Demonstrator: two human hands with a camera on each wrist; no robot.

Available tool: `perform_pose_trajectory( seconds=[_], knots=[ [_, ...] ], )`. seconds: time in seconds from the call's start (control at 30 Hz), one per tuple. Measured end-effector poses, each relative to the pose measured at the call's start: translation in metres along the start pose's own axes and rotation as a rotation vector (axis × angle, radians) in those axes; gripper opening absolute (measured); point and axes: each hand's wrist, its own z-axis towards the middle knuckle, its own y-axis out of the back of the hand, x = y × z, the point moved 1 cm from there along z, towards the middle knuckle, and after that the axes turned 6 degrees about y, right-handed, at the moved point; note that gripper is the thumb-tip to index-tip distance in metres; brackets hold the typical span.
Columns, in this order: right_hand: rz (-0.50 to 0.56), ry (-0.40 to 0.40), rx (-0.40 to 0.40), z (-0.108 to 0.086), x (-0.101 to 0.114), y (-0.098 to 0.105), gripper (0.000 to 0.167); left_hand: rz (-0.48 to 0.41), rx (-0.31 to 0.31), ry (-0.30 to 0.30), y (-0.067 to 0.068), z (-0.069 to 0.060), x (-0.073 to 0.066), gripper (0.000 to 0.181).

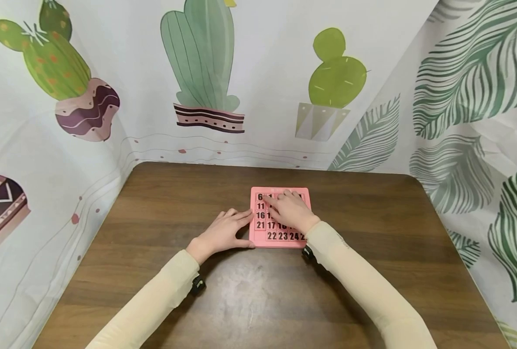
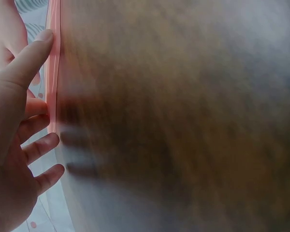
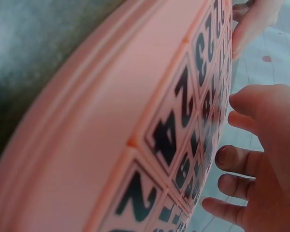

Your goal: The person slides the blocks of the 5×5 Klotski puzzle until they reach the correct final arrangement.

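Note:
A pink sliding number puzzle point(image 1: 272, 242) lies flat on the table, its square tiles printed with black numbers. Its bottom-left slot holds no tile; 21 sits just above it. My left hand point(image 1: 221, 233) is at the puzzle's left edge, thumb by the lower corner and fingertips along the side; in the left wrist view the thumb point(image 2: 26, 60) meets the pink rim. Over the upper tiles lies my right hand point(image 1: 294, 212), index fingertip at the tiles near 6 and 1, hiding several numbers. The right wrist view shows its fingers point(image 3: 239, 162) loosely bent above the tiles.
The brown wooden table point(image 1: 249, 300) stretches around the puzzle on all sides. Behind it and at both sides hangs a white cloth point(image 1: 267, 87) printed with cacti and leaves. A small dark device point(image 1: 198, 285) is strapped at the left wrist.

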Motion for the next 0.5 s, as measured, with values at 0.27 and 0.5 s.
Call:
perform_pose_trajectory(
  seconds=[0.27, 0.5],
  knots=[
    [-0.014, -0.021, 0.017, 0.003, -0.001, -0.0002, 0.048, 0.002, -0.008, -0.006, 0.0002, 0.0007, 0.0002, 0.094],
    [-0.009, -0.016, 0.011, 0.0019, 0.0024, -0.0002, 0.048, 0.008, -0.009, -0.006, -0.0013, 0.0002, 0.0017, 0.094]
  ],
)
